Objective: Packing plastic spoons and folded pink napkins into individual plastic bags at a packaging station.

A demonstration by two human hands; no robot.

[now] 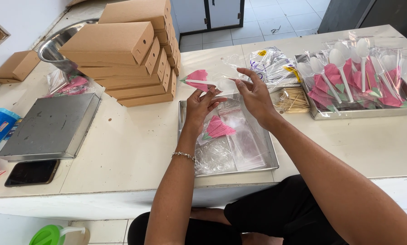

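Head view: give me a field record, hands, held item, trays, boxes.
left hand: pinching clear sleeve, low end
right hand: pinching same sleeve, upper edge
held item: clear sleeve with white spoon and pink napkin
near tray: loose sleeves, one pink napkin
far tray: finished spoon packs
toothpicks: between trays
boxes: brown stack, left

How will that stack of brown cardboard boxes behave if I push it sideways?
The stack of brown cardboard boxes looks light, likely empty. The boxes sit staggered and leaning, so the top ones would probably slide off or topple. Thin card may dent under a firm grip.
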